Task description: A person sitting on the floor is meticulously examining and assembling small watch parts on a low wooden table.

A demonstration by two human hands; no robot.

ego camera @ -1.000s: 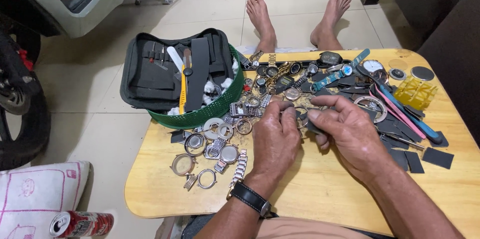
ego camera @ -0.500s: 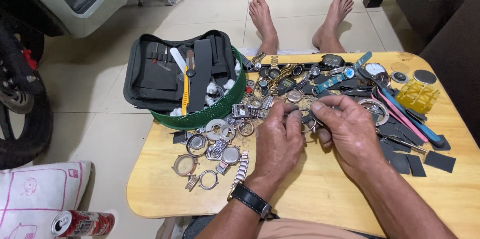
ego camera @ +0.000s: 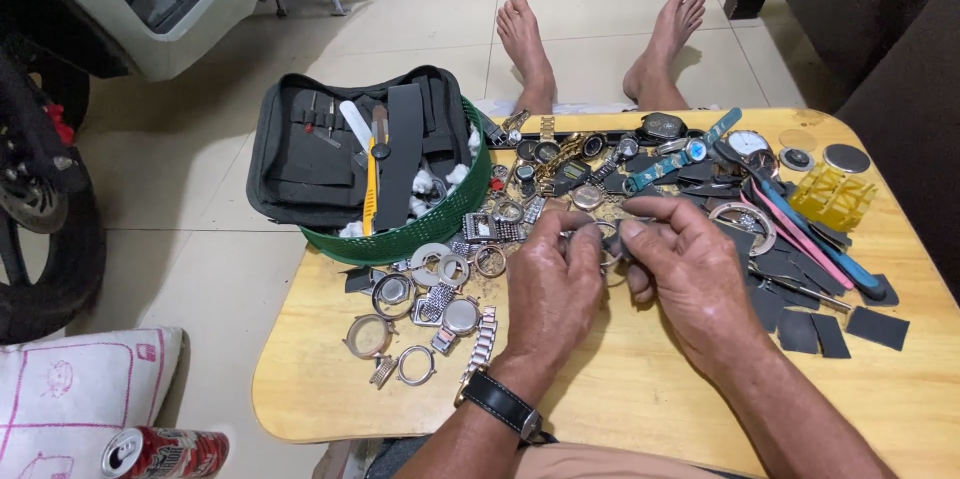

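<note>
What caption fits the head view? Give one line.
Left hand and right hand pinch a small watch part above a cluttered wooden table.

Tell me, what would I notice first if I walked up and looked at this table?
Probably the two hands in the middle: the left hand and right hand meet over a small metal watch part, too small to make out. All around them the wooden table is covered with watches, empty watch cases at the left and dark square pieces at the right. A green basket with a black tool pouch sits at the table's back left corner.
</note>
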